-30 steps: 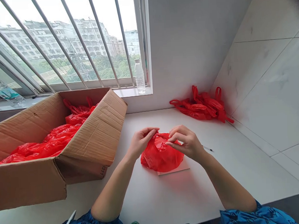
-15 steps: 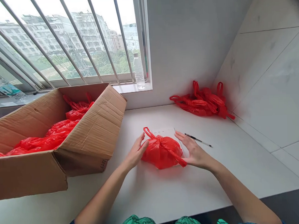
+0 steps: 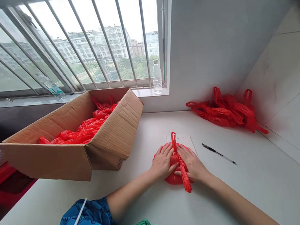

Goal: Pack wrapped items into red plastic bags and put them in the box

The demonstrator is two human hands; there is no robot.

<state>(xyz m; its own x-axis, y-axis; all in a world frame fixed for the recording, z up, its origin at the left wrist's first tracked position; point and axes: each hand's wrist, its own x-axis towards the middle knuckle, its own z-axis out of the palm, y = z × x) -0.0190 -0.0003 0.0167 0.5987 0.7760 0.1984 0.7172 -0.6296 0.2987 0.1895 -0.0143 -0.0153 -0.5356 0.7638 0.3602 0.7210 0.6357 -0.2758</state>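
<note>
Both flat open, gripping nothing, my left hand (image 3: 164, 161) and right hand (image 3: 191, 164) now press the red bag (image 3: 171, 180) instead of flanking it.

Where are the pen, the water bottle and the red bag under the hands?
pen (image 3: 219, 154), head view, the middle of its barrel.
water bottle (image 3: 157, 76), head view, its clear body below the cap.
red bag (image 3: 176, 157), head view, the tied handle strip on its top.

Both hands (image 3: 177, 163) flat, pressing red bag (image 3: 177, 177) on table (image 3: 241, 188).
</note>
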